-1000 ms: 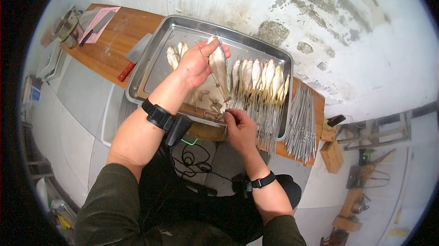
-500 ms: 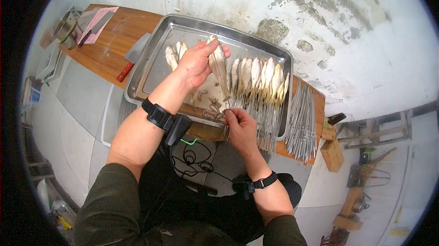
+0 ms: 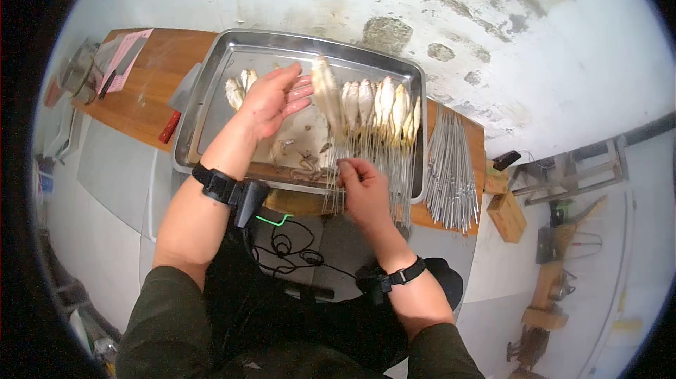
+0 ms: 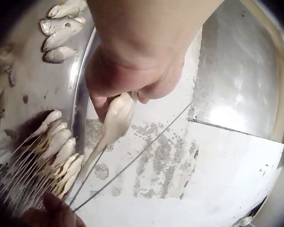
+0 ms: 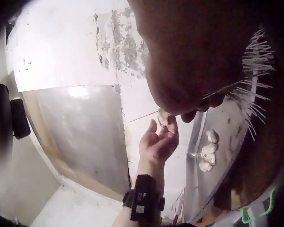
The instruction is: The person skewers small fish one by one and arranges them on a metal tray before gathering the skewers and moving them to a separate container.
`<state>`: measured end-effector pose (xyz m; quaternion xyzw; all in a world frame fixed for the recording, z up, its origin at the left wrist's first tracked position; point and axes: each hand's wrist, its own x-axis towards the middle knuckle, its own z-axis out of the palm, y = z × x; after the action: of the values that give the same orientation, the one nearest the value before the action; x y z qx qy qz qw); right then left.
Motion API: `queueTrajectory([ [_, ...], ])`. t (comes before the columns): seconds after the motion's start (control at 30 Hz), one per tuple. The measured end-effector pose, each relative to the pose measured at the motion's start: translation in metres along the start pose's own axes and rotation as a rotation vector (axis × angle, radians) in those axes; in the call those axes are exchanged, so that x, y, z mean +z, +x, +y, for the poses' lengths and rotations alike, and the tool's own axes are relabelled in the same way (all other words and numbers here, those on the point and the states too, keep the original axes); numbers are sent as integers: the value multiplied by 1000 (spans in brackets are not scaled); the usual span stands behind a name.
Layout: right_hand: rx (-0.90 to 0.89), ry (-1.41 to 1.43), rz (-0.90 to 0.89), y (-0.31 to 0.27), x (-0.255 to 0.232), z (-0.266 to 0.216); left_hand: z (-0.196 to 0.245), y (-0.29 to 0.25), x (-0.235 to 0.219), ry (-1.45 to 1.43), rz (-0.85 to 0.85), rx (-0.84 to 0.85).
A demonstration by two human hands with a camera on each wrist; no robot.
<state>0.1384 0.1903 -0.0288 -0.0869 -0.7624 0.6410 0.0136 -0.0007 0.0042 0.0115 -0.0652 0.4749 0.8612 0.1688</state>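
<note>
A pale fish point(image 3: 324, 90) stands head up on a thin metal skewer point(image 4: 132, 157), blurred in the head view. My right hand point(image 3: 366, 192) pinches the skewer's lower end over the tray's near edge. Just left of the fish, my left hand point(image 3: 274, 101) has its fingers spread, apart from it in the head view; the left wrist view has the fish right below that hand's fingers. To the right lies a row of skewered fish point(image 3: 386, 103) in the metal tray point(image 3: 296, 40). Loose fish point(image 3: 235, 92) lie beyond my left forearm.
Small scraps point(image 3: 306, 166) lie at the tray's near side. A bundle of bare skewers point(image 3: 451, 171) is to its right on the wooden table. On the left are a red-handled knife point(image 3: 170, 128), a dark-handled knife on pink paper point(image 3: 130, 55) and a metal pot point(image 3: 81, 73).
My left hand has opened and drawn away from the fish. The fish now stands closer to the skewered row, with my right hand still pinching its skewer. The head view has shifted.
</note>
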Motion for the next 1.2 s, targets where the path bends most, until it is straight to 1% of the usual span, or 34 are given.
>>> queueTrajectory([
  [0.03,-1,-1,10,3,-9,0,1,-2,0,62,89,-12],
  [0.1,27,-11,156,14,-36,3,6,-7,-2,87,71,-19],
  [0.17,115,169,187,26,-65,8,8,-8,-7,113,69,-13],
  [0.2,197,186,273,29,-74,0,9,-7,-10,114,64,-12],
  [0.3,223,236,273,40,-99,5,10,-5,-12,129,83,-8],
  [0.37,288,254,312,46,-106,16,10,-6,-12,131,93,-2],
  [0.43,320,235,300,51,-110,28,8,-3,-15,128,81,-12],
  [0.5,358,214,286,50,-112,29,7,-1,-18,124,73,-27],
  [0.57,346,-18,255,48,-115,28,7,3,-21,145,55,-8],
  [0.6,351,-20,258,47,-116,33,7,3,-21,144,54,-14],
  [0.67,217,-145,318,45,-115,40,10,2,-22,165,90,2],
  [0.7,222,-144,318,43,-116,38,10,8,-28,167,92,-2],
  [0.77,108,-341,323,36,-117,35,10,13,-43,186,26,25],
  [0.8,117,-337,322,34,-119,36,11,12,-47,191,28,17],
  [0.87,42,-535,411,34,-133,36,19,7,-45,293,120,54],
  [0.9,59,-434,444,38,-142,46,22,2,-42,307,151,69],
  [0.93,66,-434,457,41,-153,54,25,0,-42,310,139,63],
  [1.0,127,-506,523,39,-174,64,29,-2,-51,327,172,89],
  [1.03,189,-455,544,39,-183,78,31,0,-57,331,183,83],
  [1.07,198,-454,562,42,-193,102,31,3,-63,334,195,78],
  [1.1,203,-541,523,44,-202,130,31,6,-70,357,211,77],
  [1.13,210,-627,480,41,-209,145,31,7,-73,361,198,68],
  [1.17,243,-742,482,32,-201,138,32,7,-75,369,204,70],
  [1.2,253,-739,487,30,-202,145,33,7,-79,378,212,72],
])
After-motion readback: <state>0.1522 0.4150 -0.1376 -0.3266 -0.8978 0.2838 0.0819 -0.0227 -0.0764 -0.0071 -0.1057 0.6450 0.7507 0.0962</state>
